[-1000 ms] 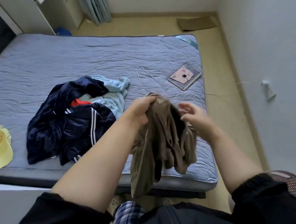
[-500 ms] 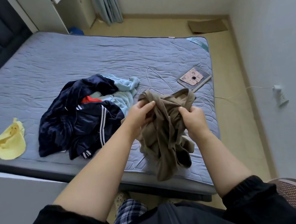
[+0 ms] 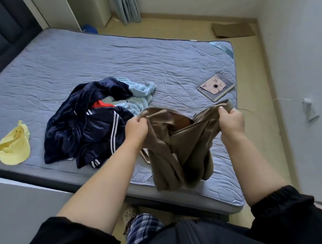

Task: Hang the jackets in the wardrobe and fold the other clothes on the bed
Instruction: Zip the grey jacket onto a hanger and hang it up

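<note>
Head view.

- Item 1: khaki-brown garment [image 3: 179,149]. Held up in the air over the near right part of the bed [image 3: 71,67] and stretched between both hands by its upper edge. The rest hangs in bunched folds, and the lower end is level with the mattress edge (type of garment not clear from the folds).
- Left hand [image 3: 136,127]: fingers curled, pinching the garment's upper left edge.
- Right hand [image 3: 231,119]: clenched round the garment's upper right corner, with cloth showing above the knuckles.
- Item 2: navy jacket [image 3: 81,130] with white stripes, crumpled on the bed to the left of the left hand.
- Item 3: light blue garment [image 3: 141,92], heaped at the jacket's far side and partly under it. A bit of red cloth [image 3: 100,104] shows between the 2.
- Item 4: wire hanger [image 3: 182,88], flat on the bed beyond the hands.
- Item 5: tablet [image 3: 216,87] in a patterned case, near the bed's right edge.
- Item 6: yellow cap [image 3: 12,146], near the bed's front edge, well apart from the clothes heap.
- Item 7: flat cardboard piece [image 3: 233,29], on the floor by the far wall.
</note>
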Action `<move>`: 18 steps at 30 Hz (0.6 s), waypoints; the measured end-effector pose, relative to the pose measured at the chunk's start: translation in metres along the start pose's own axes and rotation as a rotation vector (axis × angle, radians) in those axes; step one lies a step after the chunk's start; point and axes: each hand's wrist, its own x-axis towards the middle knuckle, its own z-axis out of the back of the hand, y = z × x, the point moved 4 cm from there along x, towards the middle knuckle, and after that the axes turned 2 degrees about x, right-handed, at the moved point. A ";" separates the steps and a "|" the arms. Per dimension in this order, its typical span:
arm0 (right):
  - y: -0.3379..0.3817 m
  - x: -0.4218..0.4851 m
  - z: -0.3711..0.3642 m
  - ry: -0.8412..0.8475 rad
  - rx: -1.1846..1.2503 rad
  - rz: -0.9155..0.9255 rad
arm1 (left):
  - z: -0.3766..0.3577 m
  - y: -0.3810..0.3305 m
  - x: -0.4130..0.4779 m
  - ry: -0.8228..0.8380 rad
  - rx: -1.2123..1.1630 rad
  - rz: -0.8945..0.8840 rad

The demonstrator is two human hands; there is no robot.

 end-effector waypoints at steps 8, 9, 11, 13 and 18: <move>0.010 0.025 0.048 -0.252 0.027 0.114 | 0.049 0.005 0.032 -0.284 -0.228 0.085; 0.014 0.026 0.048 -0.225 -0.106 0.160 | 0.048 -0.003 0.035 -0.243 -0.258 0.055; 0.014 0.026 0.035 -0.010 -0.491 0.186 | 0.036 -0.034 0.030 -0.011 -0.055 -0.178; 0.005 0.017 0.015 0.296 -0.803 0.118 | 0.021 -0.066 0.012 0.191 0.176 -0.459; 0.025 -0.026 -0.036 0.766 -0.730 0.400 | -0.010 -0.111 -0.036 0.459 0.497 -0.852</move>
